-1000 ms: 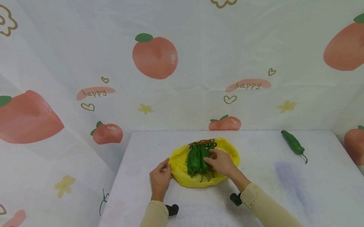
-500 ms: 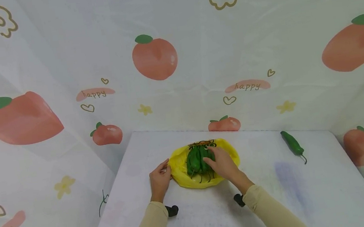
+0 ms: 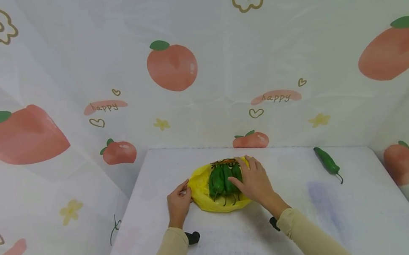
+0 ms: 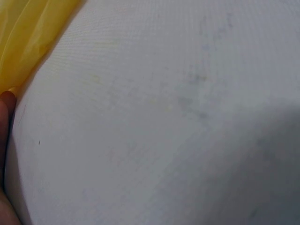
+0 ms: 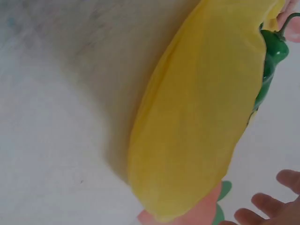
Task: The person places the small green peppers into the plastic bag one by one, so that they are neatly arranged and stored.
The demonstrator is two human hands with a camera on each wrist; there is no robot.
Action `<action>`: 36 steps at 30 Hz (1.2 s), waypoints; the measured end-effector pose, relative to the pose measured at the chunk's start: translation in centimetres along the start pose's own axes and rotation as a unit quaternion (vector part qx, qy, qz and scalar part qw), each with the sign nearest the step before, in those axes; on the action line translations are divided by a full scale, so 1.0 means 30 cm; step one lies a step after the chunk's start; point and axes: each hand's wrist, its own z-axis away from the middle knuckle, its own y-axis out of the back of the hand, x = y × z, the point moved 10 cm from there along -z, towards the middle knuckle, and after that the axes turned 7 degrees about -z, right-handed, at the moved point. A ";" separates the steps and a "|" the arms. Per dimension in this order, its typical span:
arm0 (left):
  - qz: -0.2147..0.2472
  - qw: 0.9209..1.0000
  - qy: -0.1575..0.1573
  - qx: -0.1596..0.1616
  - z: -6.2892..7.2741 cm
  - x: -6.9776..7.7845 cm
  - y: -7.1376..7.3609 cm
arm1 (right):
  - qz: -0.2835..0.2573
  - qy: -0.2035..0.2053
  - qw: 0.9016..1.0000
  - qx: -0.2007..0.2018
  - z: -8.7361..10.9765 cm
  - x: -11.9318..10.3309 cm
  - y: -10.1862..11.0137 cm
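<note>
Several green chili peppers (image 3: 217,181) lie side by side in the open mouth of a yellow plastic bag (image 3: 199,189), in the middle of the head view. My left hand (image 3: 178,202) pinches the bag's left rim between thumb and fingers. Over the bag's right side is my right hand (image 3: 255,180), its fingers spread and holding nothing. In the right wrist view those fingers show apart from the bag, and one pepper (image 5: 269,65) peeks past its edge. The left wrist view catches only a fingertip (image 4: 7,99) against the yellow plastic. My right hand covers part of the bag.
One more green chili pepper (image 3: 326,161) lies on the white table (image 3: 367,201) toward the back right. A fabric backdrop (image 3: 212,67) printed with fruit stands around the table. Black wrist-worn pieces (image 3: 193,237) stick out beside my sleeves.
My right hand has drawn away from the peppers toward the right, its fingers straightening and spreading. The left hand stays at the bag's rim.
</note>
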 end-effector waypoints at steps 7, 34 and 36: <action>0.003 1.000 -0.001 -0.003 0.000 0.001 -0.004 | 0.031 -0.012 0.999 -0.033 0.007 0.048 -0.024; -0.014 1.000 0.016 -0.010 -0.010 -0.022 -0.008 | 0.043 -0.035 0.998 -0.027 0.030 0.225 0.032; -0.014 1.000 0.017 -0.011 -0.009 -0.021 -0.007 | 0.044 -0.036 0.998 -0.026 0.031 0.245 0.037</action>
